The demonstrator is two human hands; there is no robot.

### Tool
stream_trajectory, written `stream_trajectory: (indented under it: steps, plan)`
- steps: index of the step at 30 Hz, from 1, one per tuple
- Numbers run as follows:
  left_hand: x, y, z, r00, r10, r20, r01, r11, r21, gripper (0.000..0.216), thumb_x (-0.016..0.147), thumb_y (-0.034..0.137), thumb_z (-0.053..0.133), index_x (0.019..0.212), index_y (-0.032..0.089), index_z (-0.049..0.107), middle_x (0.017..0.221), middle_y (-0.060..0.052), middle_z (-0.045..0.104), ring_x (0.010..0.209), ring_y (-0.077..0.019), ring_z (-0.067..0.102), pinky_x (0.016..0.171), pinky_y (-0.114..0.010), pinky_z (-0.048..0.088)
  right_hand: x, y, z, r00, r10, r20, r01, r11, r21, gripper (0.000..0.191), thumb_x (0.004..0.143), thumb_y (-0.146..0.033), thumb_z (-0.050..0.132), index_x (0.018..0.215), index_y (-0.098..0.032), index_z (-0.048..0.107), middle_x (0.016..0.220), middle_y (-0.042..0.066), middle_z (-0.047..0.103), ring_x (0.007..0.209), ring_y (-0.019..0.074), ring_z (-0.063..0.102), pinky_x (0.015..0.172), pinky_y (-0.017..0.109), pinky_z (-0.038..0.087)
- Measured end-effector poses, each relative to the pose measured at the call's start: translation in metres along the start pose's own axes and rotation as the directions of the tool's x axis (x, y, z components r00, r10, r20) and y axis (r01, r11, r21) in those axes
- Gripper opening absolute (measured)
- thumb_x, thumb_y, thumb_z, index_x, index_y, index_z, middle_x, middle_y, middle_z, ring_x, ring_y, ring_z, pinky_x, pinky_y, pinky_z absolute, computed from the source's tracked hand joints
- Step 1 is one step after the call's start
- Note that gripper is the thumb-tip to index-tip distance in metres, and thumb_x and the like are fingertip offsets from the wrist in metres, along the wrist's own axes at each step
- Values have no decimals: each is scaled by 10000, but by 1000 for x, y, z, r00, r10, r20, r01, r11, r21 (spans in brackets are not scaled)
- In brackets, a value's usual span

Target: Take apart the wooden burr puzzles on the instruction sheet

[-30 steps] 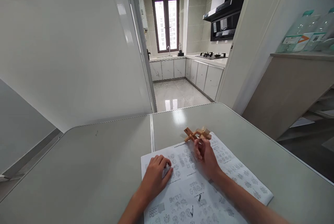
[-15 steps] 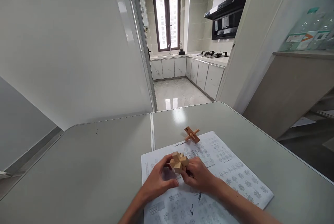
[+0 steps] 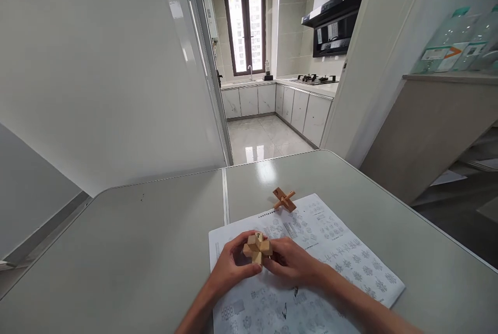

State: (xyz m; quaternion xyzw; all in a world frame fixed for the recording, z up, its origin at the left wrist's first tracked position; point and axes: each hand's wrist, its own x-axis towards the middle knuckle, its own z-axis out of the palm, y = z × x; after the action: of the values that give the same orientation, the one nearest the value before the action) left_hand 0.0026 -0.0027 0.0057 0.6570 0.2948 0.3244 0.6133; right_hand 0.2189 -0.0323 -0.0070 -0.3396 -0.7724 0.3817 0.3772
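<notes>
A pale wooden burr puzzle (image 3: 257, 249), made of crossed blocks, is held just above the printed sheet (image 3: 268, 297). My left hand (image 3: 230, 261) curls round its left side, with the thumb at the lower front. My right hand (image 3: 291, 259) pinches it from the right, partly hiding that side. A dark mark shows on the puzzle's top block. Beyond the hands, a smaller reddish-brown wooden cross puzzle (image 3: 285, 199) rests at the far edge of the sheet.
The sheet, printed with small puzzle diagrams, lies on a grey-green table (image 3: 155, 251) with a seam. A white wall panel (image 3: 109, 74) stands behind at left. Plastic bottles (image 3: 447, 43) sit on a ledge (image 3: 451, 81) at right. A kitchen lies past the doorway.
The burr puzzle has turned and shifted slightly left and down between my hands, so a marked block now shows on top. My left thumb now touches it. The view has shifted slightly.
</notes>
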Motion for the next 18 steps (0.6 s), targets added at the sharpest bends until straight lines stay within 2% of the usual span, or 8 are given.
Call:
stream_trajectory:
  steps: [4,7,15,18]
  plan:
    - [0,3,1,1000,2,-1,-2,1000,-10,719,700,597,869,1270,204,675,1286,-130,693,1213,-356,630,1026,-441,519,3,-6,-3,998,48,26,-52,985,165,386,1008,-452,561,719,-199,521,664,-52,415,591,113,373,566,249,318]
    - [0,4,0,1000,6,18,-6,1000,-17,741,686,610,874,1273,203,677,1276,-132,695,1218,-361,625,1023,-439,517,4,-9,-4,998,58,27,-63,967,248,413,985,-476,611,698,-196,509,672,-52,400,601,110,353,557,248,299]
    - [-3,10,0,1000,-4,-19,6,993,116,674,696,583,871,1232,217,689,1224,-110,713,1140,-330,654,1014,-430,522,3,-8,-3,994,105,42,-113,945,306,379,968,-425,641,685,-188,555,620,-59,420,568,105,361,536,250,290]
    - [-4,12,2,996,21,-82,-10,990,138,651,683,543,894,1213,227,685,1237,-106,713,1153,-325,652,1049,-444,504,4,-5,-4,991,130,36,-134,940,315,343,957,-411,654,709,-177,612,619,-53,458,548,101,386,522,246,299]
